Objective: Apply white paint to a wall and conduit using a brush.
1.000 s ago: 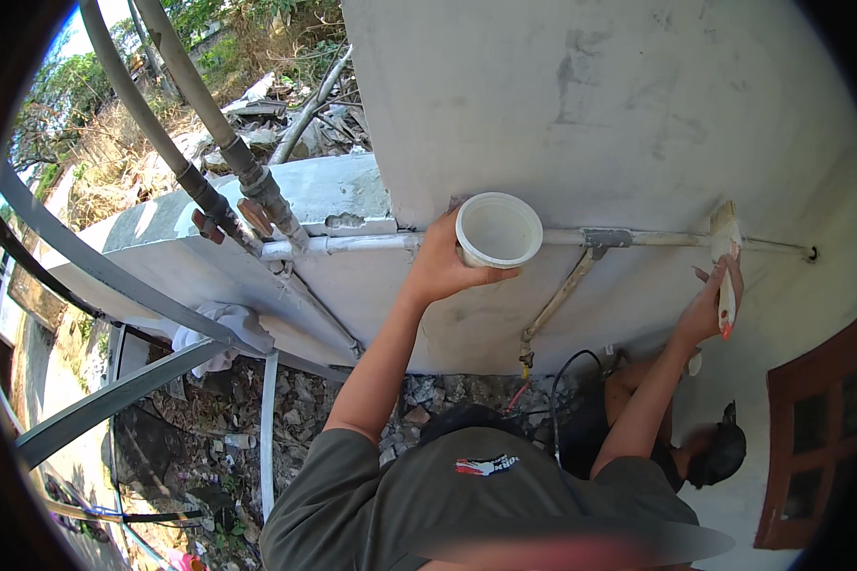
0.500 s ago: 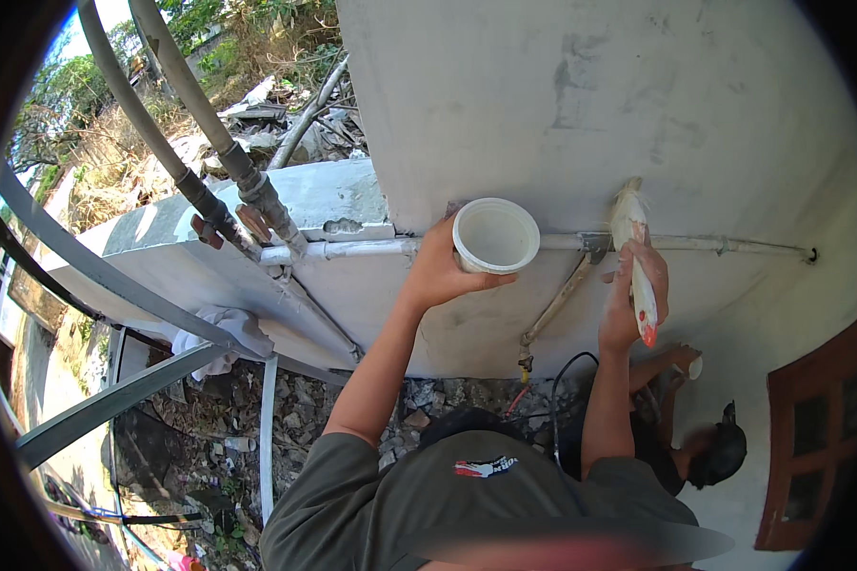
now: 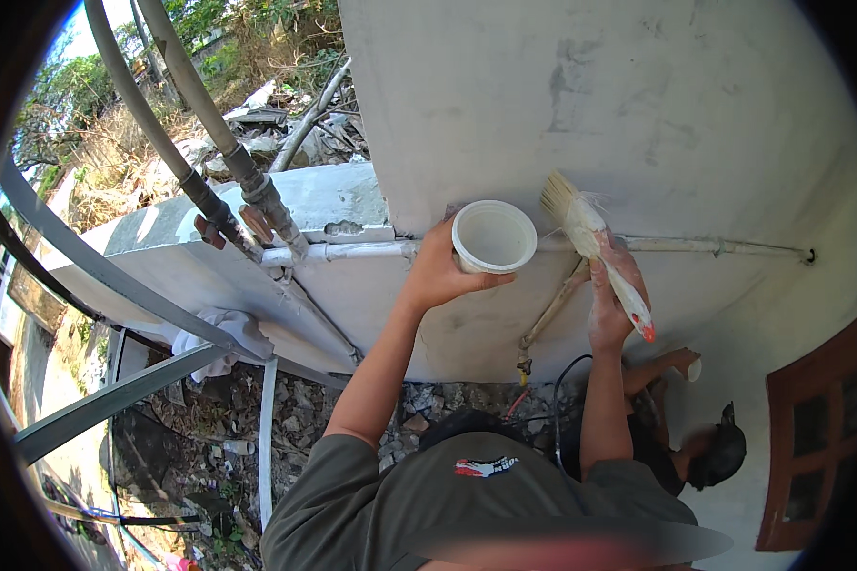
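Observation:
My left hand [image 3: 445,267] is wrapped round a white plastic tub [image 3: 494,237], thumb along its near side. Pale stuff shows inside the tub, but how deep it is I cannot tell. In my right hand [image 3: 616,295] is a paintbrush [image 3: 581,224] with a white-smeared body and a red handle tip. Its bristles point up and left toward the tub, apart from its rim. Behind both hands rises a pale painted wall [image 3: 581,105] with grey patches.
White pipes [image 3: 676,245] run along the wall, with a tap [image 3: 524,365] below. Metal bars [image 3: 124,400] cross at left, near two upright pipes [image 3: 195,95]. Rubble [image 3: 200,447] covers the ground. Another person [image 3: 714,452] crouches at right near a brown wooden window or door [image 3: 814,447].
My right hand has turned the paintbrush, and its bristles have swung left, closer to the tub. The left hand and tub stay almost in place.

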`<state>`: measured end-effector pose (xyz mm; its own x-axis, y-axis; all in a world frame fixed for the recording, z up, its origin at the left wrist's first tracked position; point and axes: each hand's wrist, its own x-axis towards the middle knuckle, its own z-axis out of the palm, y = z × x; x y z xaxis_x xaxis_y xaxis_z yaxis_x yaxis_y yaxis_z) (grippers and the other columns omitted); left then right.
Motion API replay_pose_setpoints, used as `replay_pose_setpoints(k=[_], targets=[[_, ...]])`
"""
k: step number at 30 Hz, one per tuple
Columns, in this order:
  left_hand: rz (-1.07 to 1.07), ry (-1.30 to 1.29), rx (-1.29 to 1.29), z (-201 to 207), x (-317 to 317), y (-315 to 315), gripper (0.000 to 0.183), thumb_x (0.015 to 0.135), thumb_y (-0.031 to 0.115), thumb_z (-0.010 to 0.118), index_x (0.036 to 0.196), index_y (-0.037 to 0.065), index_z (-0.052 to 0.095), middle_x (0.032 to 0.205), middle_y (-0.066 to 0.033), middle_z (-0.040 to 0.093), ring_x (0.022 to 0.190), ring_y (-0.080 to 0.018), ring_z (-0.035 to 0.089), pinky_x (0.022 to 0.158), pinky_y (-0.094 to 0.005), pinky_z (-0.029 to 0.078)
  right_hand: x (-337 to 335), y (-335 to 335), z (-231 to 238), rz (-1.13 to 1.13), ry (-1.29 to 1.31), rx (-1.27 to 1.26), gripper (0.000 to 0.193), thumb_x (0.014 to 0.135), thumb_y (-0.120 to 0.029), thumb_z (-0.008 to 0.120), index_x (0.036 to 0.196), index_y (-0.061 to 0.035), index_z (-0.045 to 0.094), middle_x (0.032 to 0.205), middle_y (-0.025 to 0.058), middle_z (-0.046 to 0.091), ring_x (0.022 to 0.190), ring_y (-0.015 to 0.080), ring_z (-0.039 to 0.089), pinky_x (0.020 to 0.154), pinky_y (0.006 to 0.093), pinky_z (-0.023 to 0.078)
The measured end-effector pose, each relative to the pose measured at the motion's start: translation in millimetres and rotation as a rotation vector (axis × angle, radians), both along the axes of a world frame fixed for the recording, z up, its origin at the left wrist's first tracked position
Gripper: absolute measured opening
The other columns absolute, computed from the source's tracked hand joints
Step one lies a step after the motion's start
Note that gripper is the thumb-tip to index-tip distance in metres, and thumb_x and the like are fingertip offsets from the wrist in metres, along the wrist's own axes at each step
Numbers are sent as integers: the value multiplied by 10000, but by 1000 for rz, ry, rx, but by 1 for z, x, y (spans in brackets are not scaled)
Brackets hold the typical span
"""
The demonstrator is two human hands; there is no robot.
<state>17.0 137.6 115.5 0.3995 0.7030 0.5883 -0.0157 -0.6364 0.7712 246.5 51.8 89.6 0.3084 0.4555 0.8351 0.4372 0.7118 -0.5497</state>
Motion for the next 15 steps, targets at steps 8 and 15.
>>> replay_pose_setpoints(k=[8, 15], targets=[[-19, 8, -17, -1, 0, 1, 656, 624, 260, 894, 1176, 14, 639, 1112, -115, 694, 1032, -242, 657, 921, -373, 503, 51, 1, -3, -93, 175, 58, 248, 960, -2, 589, 1202, 52, 583, 1307, 237, 582, 1050, 269, 648, 607, 307, 618], [-4, 8, -6, 0, -1, 1, 662, 614, 257, 896, 1175, 16, 639, 1111, -115, 695, 1035, -237, 658, 919, -372, 505, 91, -14, 21, -640, 12, 192, 212, 987, -78, 578, 1132, 75, 606, 1241, 222, 612, 957, 239, 672, 609, 283, 626]])
